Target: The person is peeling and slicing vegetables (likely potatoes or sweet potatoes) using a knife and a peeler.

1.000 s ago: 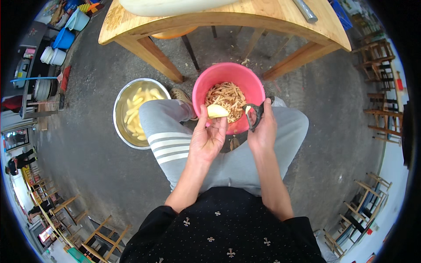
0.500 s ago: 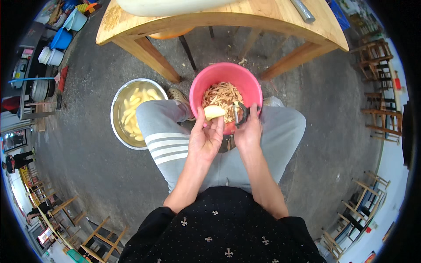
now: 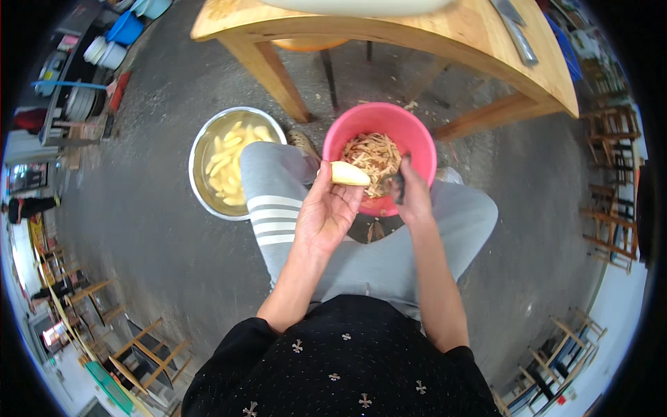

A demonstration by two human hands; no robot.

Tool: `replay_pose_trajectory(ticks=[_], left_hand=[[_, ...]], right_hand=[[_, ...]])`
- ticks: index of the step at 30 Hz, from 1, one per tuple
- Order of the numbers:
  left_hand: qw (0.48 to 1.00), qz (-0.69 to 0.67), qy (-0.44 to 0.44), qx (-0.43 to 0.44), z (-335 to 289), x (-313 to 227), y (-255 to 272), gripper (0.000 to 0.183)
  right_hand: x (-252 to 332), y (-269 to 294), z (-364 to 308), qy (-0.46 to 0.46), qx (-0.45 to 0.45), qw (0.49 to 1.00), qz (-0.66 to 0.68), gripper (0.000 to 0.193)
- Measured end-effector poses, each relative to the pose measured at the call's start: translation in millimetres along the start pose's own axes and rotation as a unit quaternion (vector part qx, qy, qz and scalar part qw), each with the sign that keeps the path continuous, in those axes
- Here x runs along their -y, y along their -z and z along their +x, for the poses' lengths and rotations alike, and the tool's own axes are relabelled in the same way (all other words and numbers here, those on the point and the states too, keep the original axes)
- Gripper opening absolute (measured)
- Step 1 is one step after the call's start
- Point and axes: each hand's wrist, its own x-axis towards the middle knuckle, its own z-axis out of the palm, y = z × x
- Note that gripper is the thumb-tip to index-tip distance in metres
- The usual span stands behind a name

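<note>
My left hand (image 3: 325, 208) holds a pale yellow, long peeled potato (image 3: 349, 174) between thumb and fingertips, above the near rim of a pink tub (image 3: 426, 142). Brown and cream peelings (image 3: 372, 156) lie in the tub. My right hand (image 3: 415, 193), blurred by motion, is closed on a black-handled peeler (image 3: 396, 187) just right of the potato. The peeler's blade is smeared in this view. Left of my knee, a round metal basin (image 3: 197, 189) holds water and several peeled, pale yellow pieces (image 3: 224, 163).
A wooden table (image 3: 389, 31) stands beyond the tub, with a metal-handled knife (image 3: 520, 43) on its right part. A stool (image 3: 310, 44) is under it. Wooden chairs (image 3: 611, 226) line the right side; more chairs (image 3: 149, 354) stand at lower left. Buckets (image 3: 125, 29) sit at upper left.
The view has shifted, so the basin, tub and table appear further right. My right hand with the peeler has moved slightly away from the potato. My left hand still grips the potato.
</note>
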Motion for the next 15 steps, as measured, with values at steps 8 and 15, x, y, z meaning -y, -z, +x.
replay_pose_trajectory(ticks=[8, 15], left_hand=[[0.972, 0.044, -0.224, 0.046, -70, -161, 32, 0.037], [0.909, 0.131, -0.293, -0.265, 25, -316, 242, 0.032]], right_hand=[[-50, 78, 5, -0.097, -0.125, 0.977, -0.145, 0.018], [-52, 138, 26, -0.076, -0.263, 0.953, -0.128, 0.021]])
